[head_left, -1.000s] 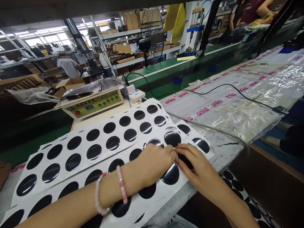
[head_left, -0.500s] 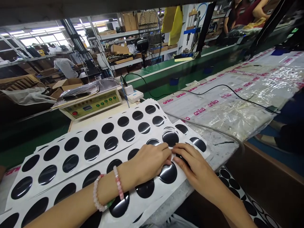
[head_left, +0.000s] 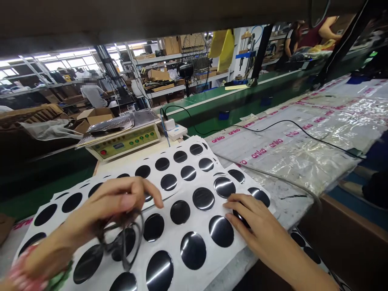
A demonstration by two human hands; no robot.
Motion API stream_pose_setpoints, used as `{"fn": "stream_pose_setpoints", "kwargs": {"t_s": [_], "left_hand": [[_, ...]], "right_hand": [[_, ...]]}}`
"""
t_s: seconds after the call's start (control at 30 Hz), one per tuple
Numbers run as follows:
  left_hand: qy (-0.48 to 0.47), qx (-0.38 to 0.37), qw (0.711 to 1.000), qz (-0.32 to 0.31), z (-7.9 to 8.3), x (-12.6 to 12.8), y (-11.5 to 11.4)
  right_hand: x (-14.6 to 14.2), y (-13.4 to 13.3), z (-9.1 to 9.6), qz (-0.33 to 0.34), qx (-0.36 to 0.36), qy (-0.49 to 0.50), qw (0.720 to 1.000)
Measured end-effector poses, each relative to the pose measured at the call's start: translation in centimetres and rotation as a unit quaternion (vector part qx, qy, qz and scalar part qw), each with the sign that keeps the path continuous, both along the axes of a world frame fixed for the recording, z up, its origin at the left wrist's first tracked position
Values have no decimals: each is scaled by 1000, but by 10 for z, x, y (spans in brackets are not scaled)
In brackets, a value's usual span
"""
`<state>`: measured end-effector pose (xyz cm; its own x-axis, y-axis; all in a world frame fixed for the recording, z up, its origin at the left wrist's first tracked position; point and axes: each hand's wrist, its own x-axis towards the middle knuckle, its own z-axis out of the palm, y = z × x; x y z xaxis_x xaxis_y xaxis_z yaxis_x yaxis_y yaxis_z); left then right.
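Observation:
My left hand (head_left: 112,204) is raised over the left part of the front sticker sheet (head_left: 200,222). Its fingers pinch a thin, clear, dark-edged round film (head_left: 129,238) that hangs down from them, blurred by motion. The front sheet is white and carries rows of glossy black discs. My right hand (head_left: 253,220) lies on this sheet near its right edge, fingers stretched and pressing on a black disc (head_left: 239,216) that they mostly hide. A second sheet of discs (head_left: 174,169) lies behind, partly under the front one.
A beige control box (head_left: 124,141) with green buttons stands behind the sheets, a white plug block (head_left: 174,128) beside it. Printed plastic bags (head_left: 303,141) and a black cable (head_left: 287,121) cover the bench at right. Beyond runs a green conveyor (head_left: 227,97); a fan (head_left: 194,60) and other people stand farther back.
My left hand has lifted from beside the right hand and swung left, drawing the clear film off. The right hand stays pressed on the sheet. The view has tilted up slightly.

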<state>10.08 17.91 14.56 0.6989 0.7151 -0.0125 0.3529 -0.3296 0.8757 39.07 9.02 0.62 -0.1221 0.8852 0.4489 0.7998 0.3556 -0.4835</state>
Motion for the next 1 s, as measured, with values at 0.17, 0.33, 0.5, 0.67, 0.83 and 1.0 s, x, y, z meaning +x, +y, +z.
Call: {"fn": "stream_pose_setpoints", "kwargs": {"t_s": [0.17,0.33,0.5,0.67,0.83,1.0], "left_hand": [[89,106,987,-84,-30,66,26],[172,228,944,-165,-71,108,46],[207,297,911,-199,-85,121,56],[215,330,891,-226,-80,127,65],[237,412,853,-216,-88,130,54],[279,581,737,-206,-122,129,44]], "right_hand": [[-6,26,11,-15,4,16,1000],[-7,36,-3,-12,2,-6,1000],[-6,32,-8,-23,-1,-14,1000],[-5,32,-9,-25,-29,-12,999],[2,39,-25,-21,-17,-24,999],[3,49,-41,-50,46,-42,997]]}}
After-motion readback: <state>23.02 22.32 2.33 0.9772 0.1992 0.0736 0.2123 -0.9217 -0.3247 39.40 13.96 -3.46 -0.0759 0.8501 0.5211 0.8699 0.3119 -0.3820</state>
